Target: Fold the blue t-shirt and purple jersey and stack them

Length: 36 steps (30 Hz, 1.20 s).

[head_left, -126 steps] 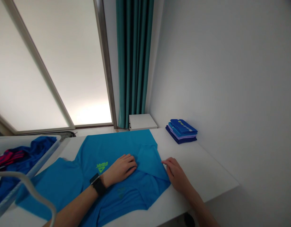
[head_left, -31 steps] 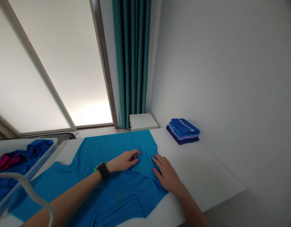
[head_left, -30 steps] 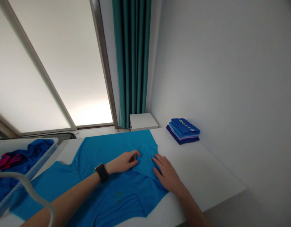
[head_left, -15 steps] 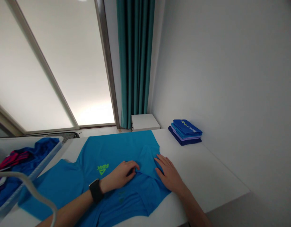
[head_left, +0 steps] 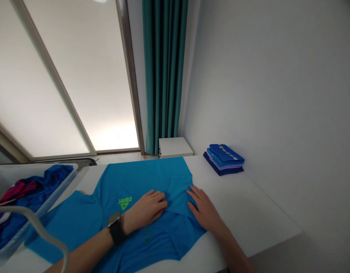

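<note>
Although mostly flat, a blue, green-lettered shirt [head_left: 109, 197]

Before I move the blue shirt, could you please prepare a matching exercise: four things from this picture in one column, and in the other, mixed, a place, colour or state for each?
1. blue shirt
2. folded stack
3. curtain
4. plastic bin

A. teal, hanging in vertical folds
B. holding loose clothes
C. under the left hand and the right hand
D. on the table, near the wall

Right pairs: 1-C, 2-D, 3-A, 4-B.
</note>
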Available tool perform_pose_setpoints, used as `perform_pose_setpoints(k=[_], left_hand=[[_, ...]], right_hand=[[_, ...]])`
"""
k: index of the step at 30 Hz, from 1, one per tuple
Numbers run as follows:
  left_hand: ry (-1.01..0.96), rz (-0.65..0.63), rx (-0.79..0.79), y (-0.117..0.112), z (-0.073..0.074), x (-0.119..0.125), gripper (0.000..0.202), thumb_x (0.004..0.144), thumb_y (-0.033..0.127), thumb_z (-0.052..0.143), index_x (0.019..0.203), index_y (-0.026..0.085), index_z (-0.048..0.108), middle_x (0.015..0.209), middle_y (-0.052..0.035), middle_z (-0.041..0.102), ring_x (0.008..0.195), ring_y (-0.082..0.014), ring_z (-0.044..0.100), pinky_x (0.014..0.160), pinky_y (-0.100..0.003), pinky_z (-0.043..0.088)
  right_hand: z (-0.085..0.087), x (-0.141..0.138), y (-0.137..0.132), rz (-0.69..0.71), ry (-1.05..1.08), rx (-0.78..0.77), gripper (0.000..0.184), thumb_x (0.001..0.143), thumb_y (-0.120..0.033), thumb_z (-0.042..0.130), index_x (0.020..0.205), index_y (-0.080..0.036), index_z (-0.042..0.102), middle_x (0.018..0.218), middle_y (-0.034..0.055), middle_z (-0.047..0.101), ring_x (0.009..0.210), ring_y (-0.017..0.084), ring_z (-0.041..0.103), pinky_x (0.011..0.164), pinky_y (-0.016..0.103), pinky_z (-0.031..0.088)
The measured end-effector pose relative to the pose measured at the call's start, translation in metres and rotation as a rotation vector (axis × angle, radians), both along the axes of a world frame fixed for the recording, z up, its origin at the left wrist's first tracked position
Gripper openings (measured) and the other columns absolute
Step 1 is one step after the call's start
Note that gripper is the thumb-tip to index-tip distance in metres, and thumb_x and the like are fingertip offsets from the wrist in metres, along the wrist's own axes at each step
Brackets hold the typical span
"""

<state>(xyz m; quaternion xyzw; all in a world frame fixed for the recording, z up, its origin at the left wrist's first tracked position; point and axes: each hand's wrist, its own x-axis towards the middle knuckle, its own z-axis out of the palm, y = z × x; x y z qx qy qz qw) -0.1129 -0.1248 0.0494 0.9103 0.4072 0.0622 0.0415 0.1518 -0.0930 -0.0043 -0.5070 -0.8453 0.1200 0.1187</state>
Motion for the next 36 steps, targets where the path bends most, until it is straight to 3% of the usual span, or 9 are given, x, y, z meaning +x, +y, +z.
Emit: perform_pose_setpoints(k=[4,9,14,18,24,30,33,36], left_hand=[[-0.097,0.085,-0.069,0.009,-0.002,-0.002,0.014,0.094,0.028,0.047,0.097,0.024,0.06,0.1,-0.0025,0.064,0.096,-0.0208,0.058,0.093,-0.039,0.037],[-0.2,0.337,-0.096,0.055,-0.006,0.008,0.032,0.096,0.031,0.039,0.121,0.023,0.057,0.114,-0.0067,0.066,0.104,-0.0231,0.059,0.093,-0.039,0.04],[-0.13,0.421,-0.033,0.099,-0.01,0.031,0.036,0.096,0.041,0.037,0.111,0.021,0.063,0.109,-0.0092,0.066,0.107,-0.0273,0.058,0.093,-0.044,0.039],[-0.111,0.419,-0.044,0.113,-0.017,0.047,0.037,0.093,0.048,0.043,0.106,0.02,0.064,0.105,-0.01,0.064,0.103,-0.0283,0.058,0.091,-0.045,0.04],[-0.112,0.387,0.01,0.119,-0.029,0.051,0.022,0.094,0.034,0.046,0.096,0.019,0.062,0.103,-0.0093,0.061,0.102,-0.0264,0.056,0.088,-0.042,0.039],[-0.116,0.379,0.07,0.116,-0.033,0.047,0.022,0.096,0.03,0.044,0.098,0.017,0.061,0.105,-0.0099,0.06,0.102,-0.0263,0.054,0.088,-0.042,0.039],[-0.11,0.359,0.096,0.109,-0.025,0.051,0.024,0.097,0.028,0.042,0.108,0.017,0.06,0.112,-0.0108,0.059,0.107,-0.0268,0.053,0.091,-0.043,0.038],[-0.101,0.205,0.157,0.09,-0.019,0.062,0.035,0.098,0.03,0.04,0.129,0.02,0.05,0.132,-0.011,0.054,0.12,-0.0268,0.047,0.099,-0.043,0.035]], right_hand=[[-0.002,0.0,0.0,0.008,-0.026,-0.002,0.055,0.099,-0.048,0.029,0.149,-0.025,0.033,0.159,0.0013,0.019,0.146,0.02,0.016,0.12,0.042,0.014],[-0.005,0.001,0.001,0.037,0.004,0.003,0.057,0.098,-0.051,0.028,0.149,-0.026,0.034,0.158,0.0012,0.024,0.146,0.02,0.019,0.12,0.043,0.013],[-0.011,0.004,0.006,-0.133,0.129,0.041,0.056,0.099,-0.042,0.026,0.147,-0.016,0.038,0.154,0.0068,0.034,0.142,0.019,0.029,0.117,0.038,0.024],[-0.011,0.003,0.005,-0.144,0.047,0.051,0.058,0.099,-0.043,0.025,0.148,-0.013,0.036,0.154,0.008,0.033,0.143,0.021,0.028,0.119,0.041,0.021],[0.0,-0.001,-0.005,-0.05,-0.135,0.007,0.065,0.1,-0.05,0.017,0.151,-0.011,0.025,0.158,0.007,0.018,0.146,0.023,0.016,0.12,0.045,0.011],[0.0,0.009,-0.015,0.019,-0.146,0.02,0.063,0.1,-0.053,0.015,0.152,-0.018,0.022,0.158,0.0028,0.018,0.146,0.023,0.015,0.119,0.048,0.01],[-0.002,0.013,-0.016,0.019,-0.132,0.023,0.063,0.1,-0.052,0.016,0.152,-0.018,0.023,0.158,0.0026,0.02,0.146,0.023,0.017,0.12,0.047,0.009],[-0.003,0.015,-0.015,-0.014,-0.103,0.027,0.061,0.101,-0.048,0.014,0.152,-0.016,0.024,0.157,0.0041,0.024,0.145,0.02,0.02,0.12,0.043,0.013]])
